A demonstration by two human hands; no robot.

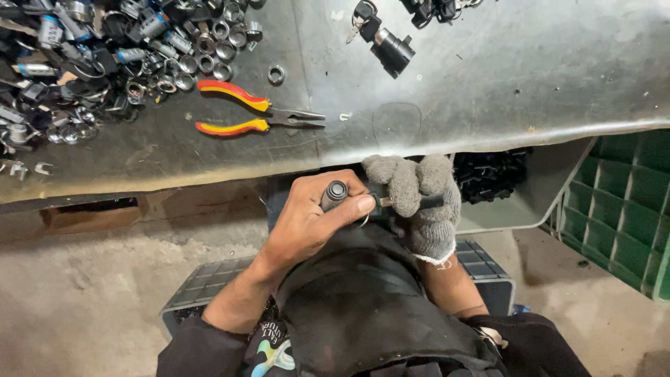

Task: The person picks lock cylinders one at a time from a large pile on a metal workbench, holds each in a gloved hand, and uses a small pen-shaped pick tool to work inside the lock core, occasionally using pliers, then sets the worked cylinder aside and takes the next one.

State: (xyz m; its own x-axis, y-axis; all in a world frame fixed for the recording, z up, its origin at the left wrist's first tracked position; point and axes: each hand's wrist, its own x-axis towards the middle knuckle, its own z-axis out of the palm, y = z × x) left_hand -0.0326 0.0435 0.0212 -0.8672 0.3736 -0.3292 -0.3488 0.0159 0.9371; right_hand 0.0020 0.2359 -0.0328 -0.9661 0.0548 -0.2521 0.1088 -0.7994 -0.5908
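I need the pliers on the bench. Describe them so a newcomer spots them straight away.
Start at the grey metal worktop and look to the heap of small metal rings and cylinders at its left end. Just right of that heap lie the pliers, handles spread, thin nose pointing right. Their red-and-yellow grips are the only bright colour among dull metal parts.

A dull grey sheet-metal surface (488, 77) spans the upper part of the view, scratched and stained, with its near edge bent and uneven. At its far left lies a dense heap of small metal lock parts (91, 63): cylinders, rings and dark pieces jumbled together. A single loose ring (276, 73) sits just beside the heap. Near it lie red-and-yellow-handled needle-nose pliers (255, 115), handles spread, tip pointing right. Further right, a black lock cylinder with keys (384, 38) rests on the metal, and more dark parts (436, 8) lie at the top edge.
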